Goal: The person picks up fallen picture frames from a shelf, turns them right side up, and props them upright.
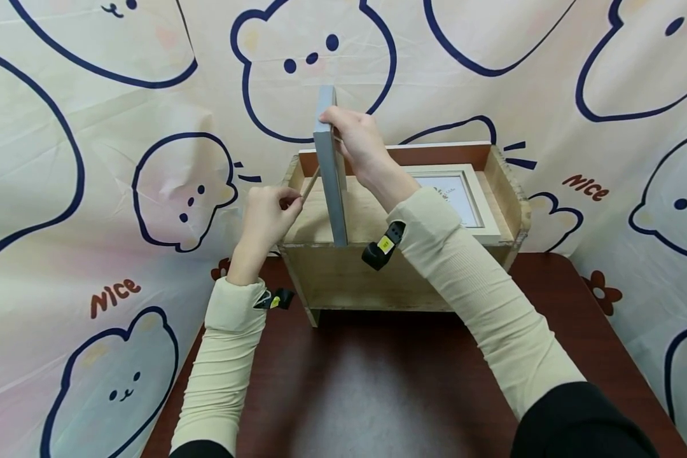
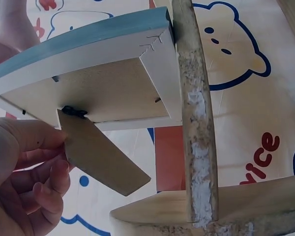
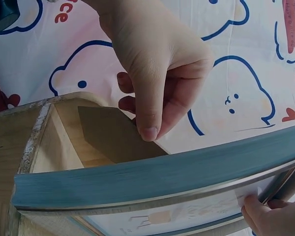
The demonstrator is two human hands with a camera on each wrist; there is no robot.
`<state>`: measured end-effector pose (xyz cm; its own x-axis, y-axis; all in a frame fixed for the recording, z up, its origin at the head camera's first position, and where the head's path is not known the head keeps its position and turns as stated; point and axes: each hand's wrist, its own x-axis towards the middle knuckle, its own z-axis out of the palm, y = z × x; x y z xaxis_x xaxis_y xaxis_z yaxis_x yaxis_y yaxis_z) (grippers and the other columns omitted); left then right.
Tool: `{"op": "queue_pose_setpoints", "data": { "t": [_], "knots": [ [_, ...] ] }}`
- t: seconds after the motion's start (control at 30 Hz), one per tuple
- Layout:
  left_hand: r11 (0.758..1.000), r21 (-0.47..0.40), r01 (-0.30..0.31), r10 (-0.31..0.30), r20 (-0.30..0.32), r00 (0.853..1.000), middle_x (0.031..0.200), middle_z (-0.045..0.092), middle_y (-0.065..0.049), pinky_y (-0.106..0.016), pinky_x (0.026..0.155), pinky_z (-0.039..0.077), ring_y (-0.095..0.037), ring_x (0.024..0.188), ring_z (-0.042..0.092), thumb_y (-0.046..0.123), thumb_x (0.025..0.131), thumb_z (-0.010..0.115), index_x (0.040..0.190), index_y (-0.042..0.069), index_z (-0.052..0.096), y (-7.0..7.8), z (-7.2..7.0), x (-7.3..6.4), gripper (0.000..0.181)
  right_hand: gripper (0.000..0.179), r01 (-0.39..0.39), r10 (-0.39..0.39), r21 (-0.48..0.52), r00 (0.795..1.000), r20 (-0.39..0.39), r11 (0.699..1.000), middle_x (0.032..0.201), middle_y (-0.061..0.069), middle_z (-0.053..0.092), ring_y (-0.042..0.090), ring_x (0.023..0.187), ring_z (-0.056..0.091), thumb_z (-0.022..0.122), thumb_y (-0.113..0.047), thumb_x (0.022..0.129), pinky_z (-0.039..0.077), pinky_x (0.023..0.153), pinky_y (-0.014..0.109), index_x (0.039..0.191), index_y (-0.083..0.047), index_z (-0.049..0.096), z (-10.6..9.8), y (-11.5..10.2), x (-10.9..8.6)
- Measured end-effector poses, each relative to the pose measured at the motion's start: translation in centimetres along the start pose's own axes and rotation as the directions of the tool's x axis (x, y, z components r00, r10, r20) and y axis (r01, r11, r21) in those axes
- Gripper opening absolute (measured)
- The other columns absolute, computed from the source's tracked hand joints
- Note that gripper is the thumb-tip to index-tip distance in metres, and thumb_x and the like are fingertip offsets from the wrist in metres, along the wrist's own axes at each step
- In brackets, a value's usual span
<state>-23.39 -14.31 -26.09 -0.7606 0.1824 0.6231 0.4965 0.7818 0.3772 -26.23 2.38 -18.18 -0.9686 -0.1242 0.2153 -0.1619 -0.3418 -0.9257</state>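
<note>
A blue-grey picture frame [image 1: 333,184] stands on edge at the left part of a wooden shelf unit [image 1: 372,277]. My right hand [image 1: 365,143] grips it by its upper part, with fingertips on the front side in the right wrist view. My left hand [image 1: 266,215] pinches the brown support leg [image 2: 105,152] that juts from the frame's back. The left wrist view shows the beige backing board [image 2: 101,88], with a black fitting [image 2: 74,112] where the leg joins it.
A white picture frame [image 1: 485,197] lies on the right part of the shelf unit, partly hidden by my right forearm. The unit has raised side walls and stands on a dark brown table [image 1: 366,388]. Bear-patterned cloth [image 1: 183,114] hangs behind.
</note>
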Motion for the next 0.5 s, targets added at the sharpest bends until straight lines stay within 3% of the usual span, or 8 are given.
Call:
{"op": "queue_pose_setpoints", "data": {
  "t": [0.3,0.5],
  "knots": [
    [1.0,-0.009,0.012,-0.012,0.0,1.0,0.072,0.066,-0.015,-0.036,0.059,0.049,-0.024,0.062,0.059,0.005,0.083,0.061,0.083,-0.004,0.07,-0.23,-0.08,-0.1,0.013,0.021,0.012,-0.011,-0.036,1.0,0.014,0.999,0.107,0.005,0.055,0.012,0.097,0.048,0.054,-0.008,0.086,0.041,0.088,0.022,0.065,-0.005,0.054,0.4,0.2,0.1],
    [1.0,0.01,0.001,0.0,-0.012,1.0,0.068,0.065,-0.014,-0.035,0.055,0.046,-0.023,0.059,0.057,0.006,0.083,0.061,0.079,-0.003,0.071,-0.77,-0.34,-0.24,0.014,0.025,0.013,-0.009,-0.11,0.999,0.038,0.994,0.107,0.003,0.055,0.011,0.1,0.049,0.055,-0.011,0.086,0.04,0.089,0.022,0.061,-0.006,0.051,1.03,0.35,0.14]
  ]
}}
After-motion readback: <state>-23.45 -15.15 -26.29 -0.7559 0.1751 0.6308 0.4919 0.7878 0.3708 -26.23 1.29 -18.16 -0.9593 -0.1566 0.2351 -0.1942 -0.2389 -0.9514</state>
